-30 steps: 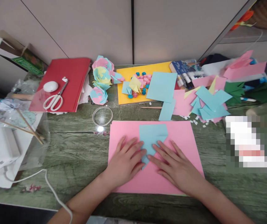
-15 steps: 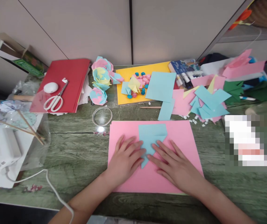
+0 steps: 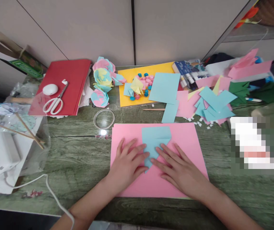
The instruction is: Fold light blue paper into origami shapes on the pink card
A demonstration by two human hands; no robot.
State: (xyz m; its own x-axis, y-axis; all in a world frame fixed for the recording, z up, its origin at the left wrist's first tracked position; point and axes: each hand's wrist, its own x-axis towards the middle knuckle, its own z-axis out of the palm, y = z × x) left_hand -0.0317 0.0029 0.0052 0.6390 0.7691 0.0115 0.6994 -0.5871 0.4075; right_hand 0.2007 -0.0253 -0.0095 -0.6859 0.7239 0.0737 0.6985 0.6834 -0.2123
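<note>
A folded light-blue paper [image 3: 156, 139] lies on a large pink sheet [image 3: 187, 143] in front of me on the green table. My left hand [image 3: 127, 164] rests flat on the pink sheet, fingers spread, its fingertips pressing the blue paper's left edge. My right hand [image 3: 178, 169] lies flat too, fingers stretched out onto the blue paper's lower right fold. The paper's lower point is partly hidden between the hands.
White scissors [image 3: 54, 102] and a white oval object [image 3: 50, 89] lie on a red folder [image 3: 79, 80] at back left. A tape ring [image 3: 104, 118], paper flowers [image 3: 103, 81], a yellow sheet [image 3: 127, 99] with beads, loose blue and pink paper pieces [image 3: 211, 102] and markers [image 3: 189, 78] crowd the back.
Both hands stay pressed on the blue paper. Only the view has shifted slightly.
</note>
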